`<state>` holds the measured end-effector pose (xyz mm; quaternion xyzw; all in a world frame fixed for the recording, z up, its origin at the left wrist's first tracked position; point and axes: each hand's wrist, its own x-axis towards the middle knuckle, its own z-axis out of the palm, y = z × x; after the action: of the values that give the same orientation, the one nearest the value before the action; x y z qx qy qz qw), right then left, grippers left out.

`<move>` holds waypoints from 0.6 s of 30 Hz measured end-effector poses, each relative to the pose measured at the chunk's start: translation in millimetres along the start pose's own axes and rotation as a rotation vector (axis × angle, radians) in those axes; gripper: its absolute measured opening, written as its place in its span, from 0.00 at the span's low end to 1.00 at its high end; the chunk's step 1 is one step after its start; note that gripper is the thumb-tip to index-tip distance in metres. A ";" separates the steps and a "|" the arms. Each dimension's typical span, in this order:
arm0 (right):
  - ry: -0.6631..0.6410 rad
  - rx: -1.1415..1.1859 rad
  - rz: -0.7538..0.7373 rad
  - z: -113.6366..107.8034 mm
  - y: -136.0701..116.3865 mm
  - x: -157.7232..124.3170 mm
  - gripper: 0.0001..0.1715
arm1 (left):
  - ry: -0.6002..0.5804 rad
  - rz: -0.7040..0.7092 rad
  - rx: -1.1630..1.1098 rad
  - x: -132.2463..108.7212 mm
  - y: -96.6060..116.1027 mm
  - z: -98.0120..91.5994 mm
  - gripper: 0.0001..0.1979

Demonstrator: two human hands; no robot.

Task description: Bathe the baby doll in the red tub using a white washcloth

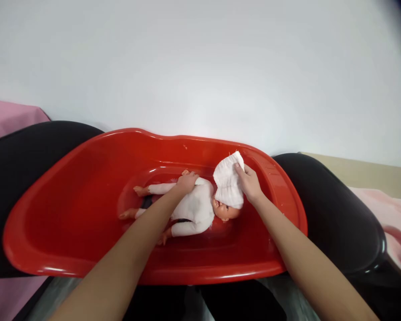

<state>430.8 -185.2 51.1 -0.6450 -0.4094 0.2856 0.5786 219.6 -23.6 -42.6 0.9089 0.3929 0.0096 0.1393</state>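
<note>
Here, in a red tub [87, 267] by a white wall [200, 67], left hand [187, 182] holds doll [197, 207], right hand [251, 183] grips cloth [227, 185].

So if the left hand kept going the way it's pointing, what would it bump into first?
The left hand rests on the far arm of the doll. Past that, it would probably meet the far wall of the red tub, though depth is hard to judge.
</note>
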 end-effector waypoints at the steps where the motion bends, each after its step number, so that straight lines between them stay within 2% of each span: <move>1: -0.014 -0.009 0.001 -0.2 -0.8 -0.4 0.33 | -0.001 0.009 0.025 -1.8 1.4 0.9 0.20; 7: -0.095 -0.063 0.060 2.7 -2.2 -5.0 0.39 | 0.064 -0.036 0.125 -24.0 12.2 -8.0 0.24; 10: -0.112 -0.011 0.059 11.2 0.5 -5.7 0.40 | 0.125 -0.052 0.128 -37.2 20.2 -14.2 0.22; 12: -0.117 0.050 0.063 20.2 1.7 -3.2 0.39 | 0.190 -0.036 0.077 -45.3 26.0 -15.3 0.22; 15: -0.101 0.176 0.030 38.8 -1.2 6.5 0.38 | 0.287 -0.011 -0.053 -57.1 33.3 -12.7 0.29; 18: -0.054 0.209 -0.037 63.4 -10.4 19.8 0.36 | 0.329 0.078 -0.153 -68.3 37.8 -9.2 0.35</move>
<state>385.3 -135.7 52.8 -0.5657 -0.4049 0.3333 0.6364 198.1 -95.0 -17.6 0.8965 0.3727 0.1932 0.1414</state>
